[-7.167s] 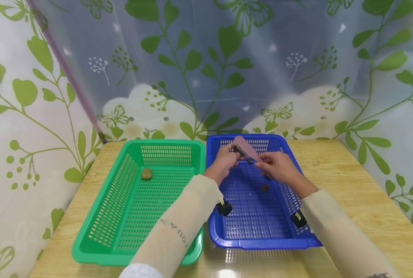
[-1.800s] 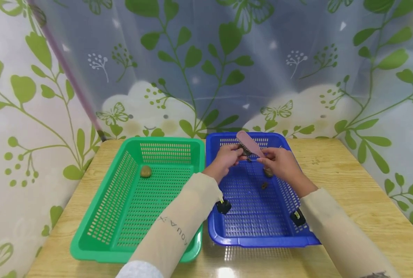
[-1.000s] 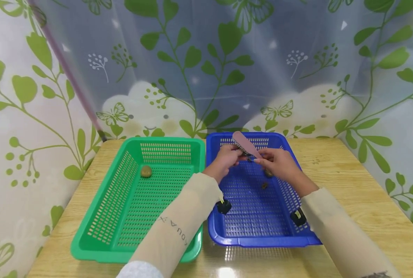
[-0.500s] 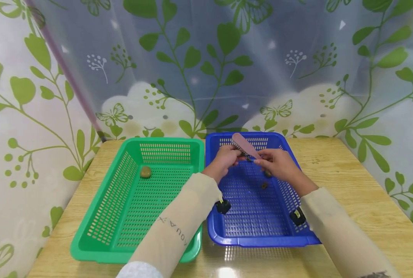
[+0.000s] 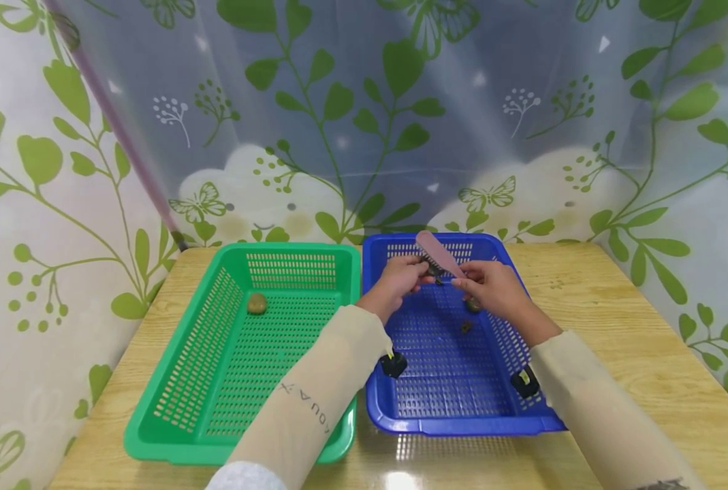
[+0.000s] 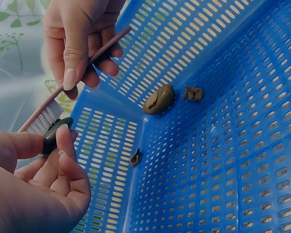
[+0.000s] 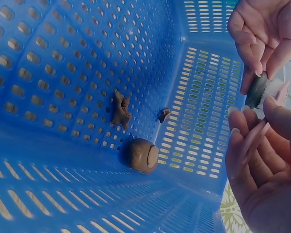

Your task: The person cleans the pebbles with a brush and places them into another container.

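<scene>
Over the far end of the blue basket [image 5: 462, 427], my left hand [image 5: 400, 279] pinches a small dark smooth stone [image 6: 50, 138] between thumb and fingers. My right hand [image 5: 494, 288] grips the handle of a pink brush [image 5: 440, 254], thumb on top. Its white bristles [image 6: 47, 118] meet the stone's upper face in the left wrist view. Below the hands, in the basket, lies a brown stone [image 6: 159, 99] with a mud patch. Two brown lumps of mud, one larger lump [image 7: 121, 110] and one smaller lump [image 7: 164, 115], lie near it.
To the left stands a green basket [image 5: 173, 452] with a single tan stone [image 5: 256, 303] inside. Both baskets sit side by side on a wooden table [image 5: 609, 327]. A leaf-patterned curtain [image 5: 351, 136] rises behind them. A black wrist camera [image 5: 394, 364] hangs under the left sleeve.
The pink brush shifts back and forth over the stone by small amounts; since half a second ago its head has moved slightly up and right. Left hand and baskets stay in place.
</scene>
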`<control>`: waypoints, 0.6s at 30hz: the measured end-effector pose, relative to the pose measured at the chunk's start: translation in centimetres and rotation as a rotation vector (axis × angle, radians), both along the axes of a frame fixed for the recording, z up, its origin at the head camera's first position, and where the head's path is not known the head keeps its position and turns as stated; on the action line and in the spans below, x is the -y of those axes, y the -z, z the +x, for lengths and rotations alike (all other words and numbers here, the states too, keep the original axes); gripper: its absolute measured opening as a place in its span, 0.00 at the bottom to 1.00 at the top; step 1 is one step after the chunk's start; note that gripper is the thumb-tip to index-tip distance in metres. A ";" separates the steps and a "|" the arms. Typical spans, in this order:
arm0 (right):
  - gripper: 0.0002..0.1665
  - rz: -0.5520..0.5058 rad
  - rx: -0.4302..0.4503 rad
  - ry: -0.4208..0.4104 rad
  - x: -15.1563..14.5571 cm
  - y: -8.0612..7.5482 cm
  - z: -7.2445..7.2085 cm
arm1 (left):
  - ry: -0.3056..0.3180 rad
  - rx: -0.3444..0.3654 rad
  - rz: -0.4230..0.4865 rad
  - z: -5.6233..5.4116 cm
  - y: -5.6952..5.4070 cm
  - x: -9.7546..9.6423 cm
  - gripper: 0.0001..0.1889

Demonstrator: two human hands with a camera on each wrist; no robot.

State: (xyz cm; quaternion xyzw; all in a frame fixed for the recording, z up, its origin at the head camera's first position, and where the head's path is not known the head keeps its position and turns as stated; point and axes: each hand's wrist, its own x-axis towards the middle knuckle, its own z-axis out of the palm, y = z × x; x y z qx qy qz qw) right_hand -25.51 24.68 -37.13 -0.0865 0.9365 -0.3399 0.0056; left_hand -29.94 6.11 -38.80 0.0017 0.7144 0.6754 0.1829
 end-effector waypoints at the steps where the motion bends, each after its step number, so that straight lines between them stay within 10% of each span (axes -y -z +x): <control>1: 0.21 0.001 0.000 0.002 0.0 0.0 0.0 | 0.002 0.000 -0.004 0.0 0.0 0.0 0.15; 18: 0.25 0.007 0.012 0.014 0.0 0.2 -0.1 | 0.021 -0.001 -0.020 -0.2 0.1 -0.1 0.15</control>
